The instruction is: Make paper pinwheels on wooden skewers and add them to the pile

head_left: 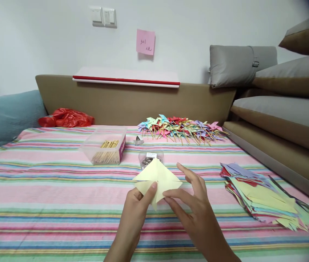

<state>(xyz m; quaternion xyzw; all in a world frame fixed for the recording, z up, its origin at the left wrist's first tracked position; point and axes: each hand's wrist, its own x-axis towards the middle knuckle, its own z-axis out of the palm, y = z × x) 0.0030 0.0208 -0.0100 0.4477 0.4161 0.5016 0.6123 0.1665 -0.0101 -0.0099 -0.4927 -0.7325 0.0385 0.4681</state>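
Note:
A pale yellow paper square (161,174), slit in from its corners, is held up in front of me with one corner pointing away. My left hand (140,200) grips it from the lower left, thumb pressed on top near the middle and fingers underneath. My right hand (191,200) pinches the lower right edge between thumb and index finger, its other fingers raised. Just beyond the paper stands a round clear tub (144,160) of small dark metal pieces, partly hidden by the sheet.
A clear plastic box (87,147) holds short wooden sticks. Finished paper pinwheels (181,127) lie heaped at the back. Right of my hands are a stack of coloured paper (266,196) and scissors (304,205). A red plastic bag (71,118) sits back left; cushions (293,112) rise at right.

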